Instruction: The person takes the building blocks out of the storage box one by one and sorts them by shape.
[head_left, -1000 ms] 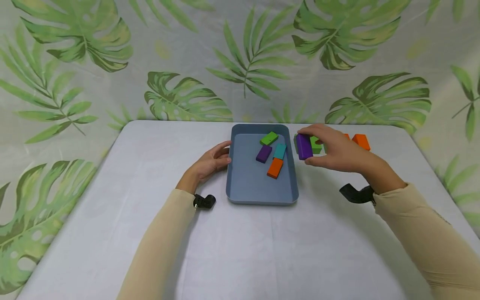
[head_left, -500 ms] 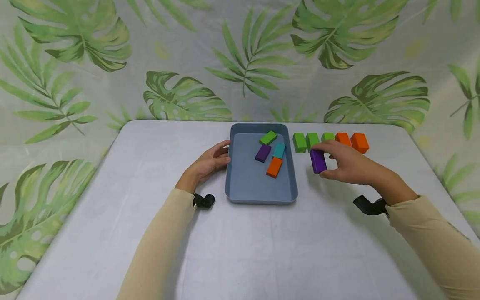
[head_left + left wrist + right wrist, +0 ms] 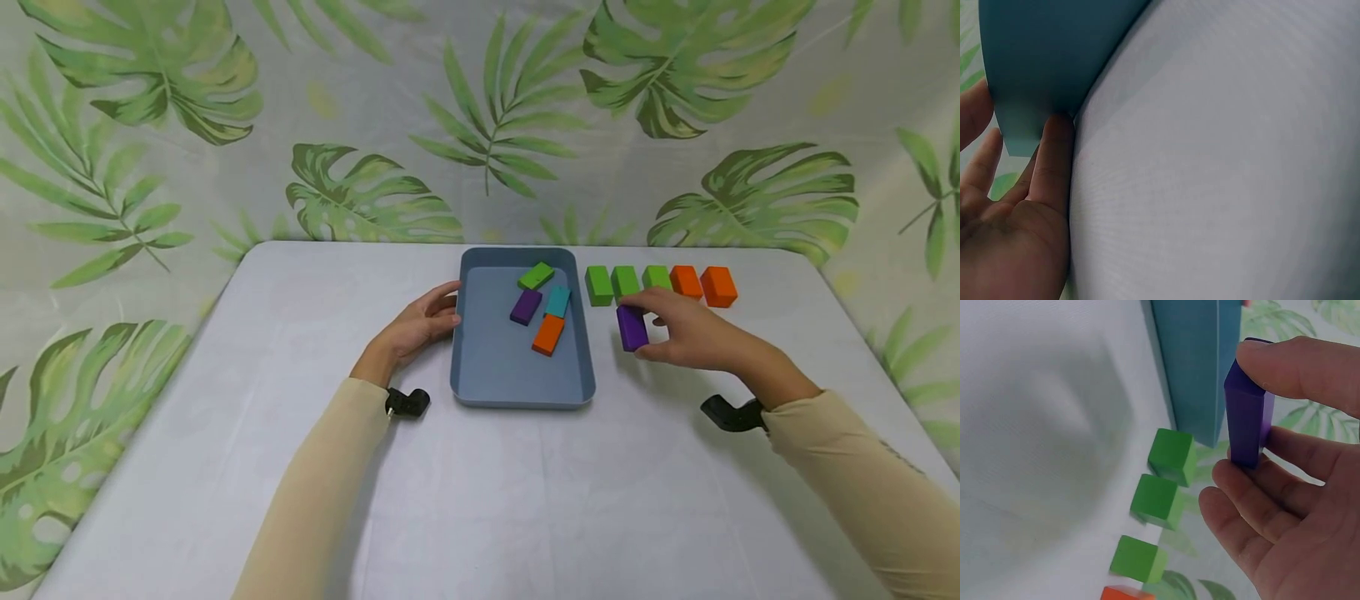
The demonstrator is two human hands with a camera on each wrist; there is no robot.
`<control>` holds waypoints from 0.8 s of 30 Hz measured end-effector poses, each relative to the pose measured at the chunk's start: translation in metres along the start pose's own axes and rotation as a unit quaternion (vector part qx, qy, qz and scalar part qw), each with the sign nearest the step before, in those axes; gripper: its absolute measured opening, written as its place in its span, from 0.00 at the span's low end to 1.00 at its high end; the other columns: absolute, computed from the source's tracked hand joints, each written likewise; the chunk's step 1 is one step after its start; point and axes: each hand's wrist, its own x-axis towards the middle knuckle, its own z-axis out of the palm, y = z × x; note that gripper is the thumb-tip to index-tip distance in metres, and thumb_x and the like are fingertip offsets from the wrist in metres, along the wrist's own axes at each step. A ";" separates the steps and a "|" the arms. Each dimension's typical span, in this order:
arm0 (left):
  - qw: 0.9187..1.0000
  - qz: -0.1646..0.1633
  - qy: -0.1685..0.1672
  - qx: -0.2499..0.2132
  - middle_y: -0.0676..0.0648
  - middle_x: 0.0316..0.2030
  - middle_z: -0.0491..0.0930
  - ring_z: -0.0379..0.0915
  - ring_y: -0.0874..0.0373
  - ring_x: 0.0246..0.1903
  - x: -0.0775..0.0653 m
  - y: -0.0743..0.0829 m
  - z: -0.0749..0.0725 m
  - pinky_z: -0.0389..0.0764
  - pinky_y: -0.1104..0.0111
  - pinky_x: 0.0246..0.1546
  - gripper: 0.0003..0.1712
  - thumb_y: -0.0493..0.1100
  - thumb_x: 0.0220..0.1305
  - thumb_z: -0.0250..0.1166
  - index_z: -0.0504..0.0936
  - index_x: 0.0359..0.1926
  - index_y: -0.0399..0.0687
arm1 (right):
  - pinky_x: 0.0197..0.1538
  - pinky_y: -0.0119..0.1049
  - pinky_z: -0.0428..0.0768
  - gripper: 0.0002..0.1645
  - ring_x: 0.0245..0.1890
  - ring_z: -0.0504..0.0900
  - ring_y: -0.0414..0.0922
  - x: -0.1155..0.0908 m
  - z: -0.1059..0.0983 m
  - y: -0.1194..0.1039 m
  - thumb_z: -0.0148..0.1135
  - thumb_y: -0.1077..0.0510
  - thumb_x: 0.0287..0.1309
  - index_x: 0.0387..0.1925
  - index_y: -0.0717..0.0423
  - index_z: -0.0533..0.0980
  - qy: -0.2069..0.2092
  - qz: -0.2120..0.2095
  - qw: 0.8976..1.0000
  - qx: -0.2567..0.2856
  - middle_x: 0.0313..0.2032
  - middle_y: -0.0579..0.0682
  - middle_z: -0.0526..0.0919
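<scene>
A purple block [image 3: 632, 328] is pinched between the thumb and fingers of my right hand [image 3: 690, 329], just right of the blue-grey tray [image 3: 525, 392]. In the right wrist view the purple block [image 3: 1247, 422] stands on end between thumb and fingertips, above the table. My left hand [image 3: 415, 327] rests at the tray's left side, its fairly straight fingers touching the wall. The left wrist view shows those fingers [image 3: 1054, 156] against the tray wall [image 3: 1047, 69]. Inside the tray lie a green block [image 3: 537, 275], a purple block [image 3: 527, 307], a teal block [image 3: 558, 302] and an orange block [image 3: 549, 335].
Behind my right hand, a row of blocks runs along the table's far edge: green ones such as this green block [image 3: 599, 286], then two orange ones, the outer orange block [image 3: 720, 287] at the right end. A leaf-print cloth [image 3: 360, 108] hangs behind the white table [image 3: 450, 500].
My right hand has drawn back from the row toward me and slightly right, carrying the purple block; it then shifts a little left. My left hand and the tray stay put.
</scene>
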 end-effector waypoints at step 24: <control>1.000 -0.002 0.004 -0.003 0.42 0.69 0.54 0.56 0.48 0.66 -0.001 0.000 0.001 0.59 0.53 0.66 0.38 0.31 0.63 0.54 0.51 0.70 0.53 | 0.53 0.52 0.76 0.38 0.52 0.73 0.53 0.022 0.024 0.018 0.67 0.59 0.44 0.60 0.57 0.67 -0.048 0.023 0.998 0.014 0.57 0.58 0.71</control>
